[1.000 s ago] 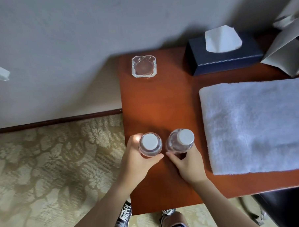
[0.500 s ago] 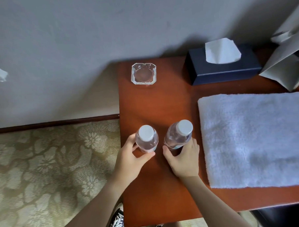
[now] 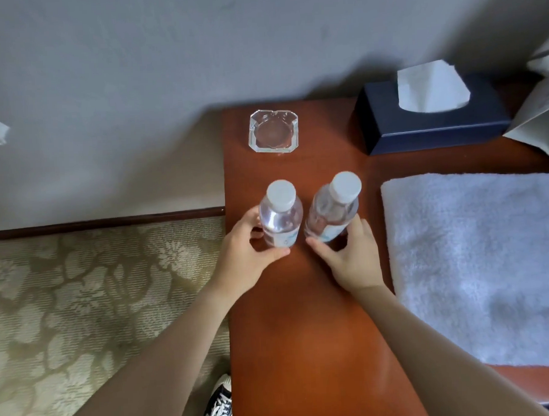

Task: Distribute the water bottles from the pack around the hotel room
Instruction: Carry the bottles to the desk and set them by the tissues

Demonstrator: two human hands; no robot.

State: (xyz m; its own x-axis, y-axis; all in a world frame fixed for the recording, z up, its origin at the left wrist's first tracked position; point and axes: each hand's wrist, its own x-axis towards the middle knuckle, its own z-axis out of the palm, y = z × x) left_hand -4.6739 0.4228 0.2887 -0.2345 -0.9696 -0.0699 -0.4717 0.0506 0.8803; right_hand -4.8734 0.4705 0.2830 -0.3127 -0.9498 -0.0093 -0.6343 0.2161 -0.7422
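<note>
A reddish wooden counter [image 3: 304,332] stands against a grey wall, with patterned carpet [image 3: 82,310] on the floor to its left. A white folded towel [image 3: 483,261] covers most of the counter's right side. At the back sits a dark blue tissue box [image 3: 433,128] with a white tissue poking up, and to its left a square glass ashtray [image 3: 273,131] near the counter's back left corner. Two clear water bottles with white caps stand side by side in front of the ashtray, close but apart. The left hand [image 3: 244,256] has its grip curled round the left bottle [image 3: 281,220], thumb in front. The right hand [image 3: 350,254] grasps the right bottle [image 3: 331,211] (this one looks tilted) low on its body. A black-and-white shoe [image 3: 217,408] shows at the bottom edge.
</note>
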